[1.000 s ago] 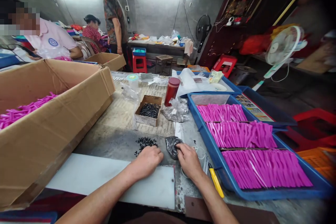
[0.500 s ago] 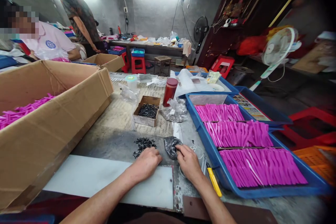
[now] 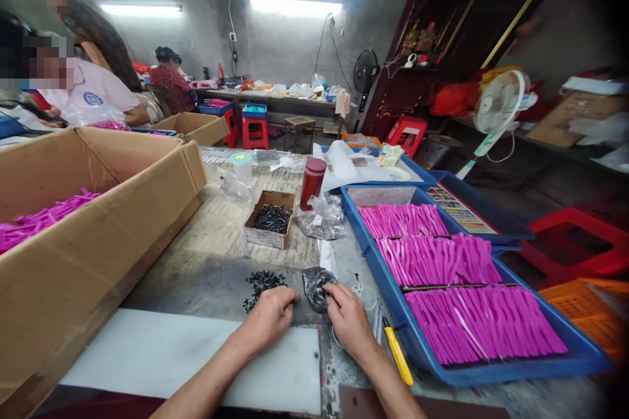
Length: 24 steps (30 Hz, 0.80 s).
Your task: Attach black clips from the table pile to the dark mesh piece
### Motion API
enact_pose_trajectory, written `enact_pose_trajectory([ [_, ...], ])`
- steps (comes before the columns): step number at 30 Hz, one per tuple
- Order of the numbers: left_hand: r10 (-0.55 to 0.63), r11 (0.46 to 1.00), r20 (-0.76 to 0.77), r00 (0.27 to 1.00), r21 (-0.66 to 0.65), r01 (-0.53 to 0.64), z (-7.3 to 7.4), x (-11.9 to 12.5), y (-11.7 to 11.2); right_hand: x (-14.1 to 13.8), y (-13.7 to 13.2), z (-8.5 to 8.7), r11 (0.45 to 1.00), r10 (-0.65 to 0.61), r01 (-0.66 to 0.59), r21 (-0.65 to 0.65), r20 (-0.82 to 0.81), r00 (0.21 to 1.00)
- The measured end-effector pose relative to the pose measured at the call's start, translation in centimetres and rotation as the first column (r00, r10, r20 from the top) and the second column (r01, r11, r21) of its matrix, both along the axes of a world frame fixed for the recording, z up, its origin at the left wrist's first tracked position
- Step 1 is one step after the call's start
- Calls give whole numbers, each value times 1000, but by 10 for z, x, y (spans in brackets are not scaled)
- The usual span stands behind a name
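My left hand (image 3: 272, 315) rests beside a loose pile of small black parts (image 3: 263, 285), its fingers curled together. What they pinch, if anything, is too small to make out. The fingertips of my right hand (image 3: 348, 319) are pressed together at the edge of a crumpled black plastic bag (image 3: 314, 283); anything between them is hidden. Just behind my hands stands a small open cardboard box (image 3: 265, 237) full of tiny dark pieces. In front of my left hand lies a white board (image 3: 196, 353).
A blue tray (image 3: 445, 376) with rows of magenta plastic strips (image 3: 484, 324) stands right, a yellow-handled tool (image 3: 398, 355) beside it. A large carton (image 3: 98, 222) borders the left. A red canister (image 3: 312, 183) and clear bag (image 3: 322, 219) stand behind. People (image 3: 93, 88) are at the left.
The view has turned slightly and tilted up, so another seated person shows at the back. Both hands stay nearly in place by the black pile and the bag.
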<state>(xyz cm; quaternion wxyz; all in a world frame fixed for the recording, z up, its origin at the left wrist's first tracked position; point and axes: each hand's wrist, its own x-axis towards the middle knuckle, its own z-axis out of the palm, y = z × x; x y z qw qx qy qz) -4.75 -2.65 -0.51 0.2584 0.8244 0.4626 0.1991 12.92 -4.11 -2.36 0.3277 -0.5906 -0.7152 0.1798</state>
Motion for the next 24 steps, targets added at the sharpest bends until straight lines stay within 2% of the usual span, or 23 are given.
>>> enact_pose_trajectory([
  [4,-8,1000,40,999,15,8,6,0,0,0,0,0,1000,-6,6,2,-21,1000],
  [8,19,999,99,995,-50,-14,10,1,0,-1,-1,0,1000,-17,17,2,-35,999],
  [13,160,978,211,964,-165,-126,7,0,-1,-2,-2,1,1000,-17,16,-5,-65,998],
  [17,227,959,229,947,-221,-176,2,1,-1,-3,-2,0,1000,-22,22,-11,-86,996],
  [24,205,976,290,935,-134,-172,11,3,2,-5,-3,2,999,-31,29,-18,-106,994],
])
